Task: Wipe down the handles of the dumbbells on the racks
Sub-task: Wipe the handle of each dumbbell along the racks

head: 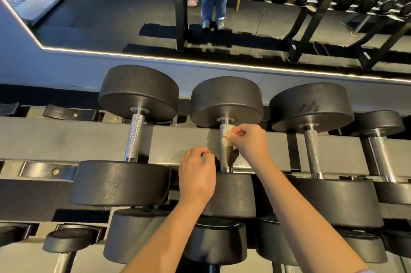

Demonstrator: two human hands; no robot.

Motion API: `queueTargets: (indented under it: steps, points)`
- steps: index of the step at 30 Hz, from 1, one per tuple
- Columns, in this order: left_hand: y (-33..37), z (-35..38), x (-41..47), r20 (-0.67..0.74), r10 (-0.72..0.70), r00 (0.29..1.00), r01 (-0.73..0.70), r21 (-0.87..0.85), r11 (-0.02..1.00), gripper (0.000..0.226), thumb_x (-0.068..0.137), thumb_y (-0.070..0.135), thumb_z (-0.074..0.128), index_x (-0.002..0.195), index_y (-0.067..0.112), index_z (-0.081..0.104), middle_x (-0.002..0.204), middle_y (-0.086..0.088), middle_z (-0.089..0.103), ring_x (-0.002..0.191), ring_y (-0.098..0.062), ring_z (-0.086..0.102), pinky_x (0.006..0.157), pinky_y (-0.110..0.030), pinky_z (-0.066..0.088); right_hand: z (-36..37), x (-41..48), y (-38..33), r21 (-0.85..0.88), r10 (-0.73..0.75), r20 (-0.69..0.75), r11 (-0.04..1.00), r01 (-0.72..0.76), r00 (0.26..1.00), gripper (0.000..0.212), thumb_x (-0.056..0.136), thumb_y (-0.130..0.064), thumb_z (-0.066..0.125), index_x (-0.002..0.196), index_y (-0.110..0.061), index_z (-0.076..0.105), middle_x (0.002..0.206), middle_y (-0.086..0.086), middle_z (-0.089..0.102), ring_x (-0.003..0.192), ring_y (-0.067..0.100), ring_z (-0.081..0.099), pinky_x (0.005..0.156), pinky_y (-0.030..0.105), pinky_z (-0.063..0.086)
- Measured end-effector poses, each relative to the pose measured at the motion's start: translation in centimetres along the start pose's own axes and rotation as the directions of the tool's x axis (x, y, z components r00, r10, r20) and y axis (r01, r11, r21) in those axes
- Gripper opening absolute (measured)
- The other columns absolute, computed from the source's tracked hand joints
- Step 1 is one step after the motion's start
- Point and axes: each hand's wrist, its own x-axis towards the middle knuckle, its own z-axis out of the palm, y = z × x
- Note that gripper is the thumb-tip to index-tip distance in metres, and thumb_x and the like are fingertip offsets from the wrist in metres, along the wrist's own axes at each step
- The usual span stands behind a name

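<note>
Three large black dumbbells lie side by side on the top rack (66, 139). My right hand (249, 143) pinches a small whitish wipe (226, 134) against the upper part of the middle dumbbell's chrome handle (226, 161). My left hand (196, 174) hovers just left of that handle with its fingers curled and nothing visible in them. The left dumbbell's handle (133, 137) and the right dumbbell's handle (312, 152) are bare.
A smaller dumbbell (380, 150) sits at the far right of the rack. More dumbbells (133, 235) fill the lower tier below my arms. A wall mirror (222, 16) behind the rack reflects other racks and a person's legs.
</note>
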Motion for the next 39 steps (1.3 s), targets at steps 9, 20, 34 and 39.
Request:
queueTargets:
  steps: [9, 20, 34, 39]
  points:
    - [0.0, 0.2, 0.1, -0.001, -0.019, 1.000, 0.019, -0.032, 0.999, 0.020, 0.097, 0.023, 0.040, 0.110, 0.026, 0.054, 0.106, 0.012, 0.048, 0.109, -0.010, 0.045, 0.092, -0.025, 0.035, 0.0, 0.5, -0.7, 0.054, 0.058, -0.033, 0.997, -0.056, 0.998, 0.017, 0.083, -0.006, 0.068, 0.073, -0.020, 0.068, 0.082, -0.003, 0.064, 0.081, 0.013, 0.060, 0.067, 0.021, 0.047]
    - [-0.5, 0.4, 0.2, -0.035, -0.018, 0.999, 0.016, -0.058, 0.998, 0.025, 0.097, 0.022, 0.040, 0.114, 0.020, 0.058, 0.108, 0.007, 0.053, 0.110, -0.013, 0.047, 0.093, -0.030, 0.039, -0.7, -1.1, 0.3, -0.230, 0.207, 0.277, 0.962, -0.144, 0.938, 0.018, 0.068, -0.003, 0.078, 0.061, -0.015, 0.066, 0.076, 0.008, 0.069, 0.072, 0.020, 0.066, 0.077, 0.031, 0.056]
    - [-0.5, 0.5, 0.2, -0.042, -0.011, 0.999, 0.008, -0.072, 0.997, 0.020, 0.097, 0.022, 0.041, 0.109, 0.024, 0.057, 0.110, 0.007, 0.054, 0.107, -0.011, 0.048, 0.088, -0.025, 0.037, 0.4, 0.9, -0.6, 0.143, 0.041, -0.092, 0.989, -0.027, 0.995, 0.021, 0.084, -0.014, 0.070, 0.105, -0.012, 0.069, 0.089, 0.001, 0.065, 0.078, 0.012, 0.058, 0.060, 0.015, 0.042]
    - [-0.8, 0.5, 0.2, -0.036, 0.013, 0.999, -0.016, -0.080, 0.997, 0.022, 0.097, 0.023, 0.042, 0.111, 0.021, 0.058, 0.110, 0.006, 0.055, 0.106, -0.011, 0.049, 0.086, -0.025, 0.038, -0.1, 0.1, 0.1, 0.097, 0.072, 0.036, 0.992, -0.075, 0.997, 0.009, 0.082, -0.007, 0.070, 0.090, -0.012, 0.072, 0.091, 0.001, 0.066, 0.081, 0.012, 0.058, 0.062, 0.016, 0.041]
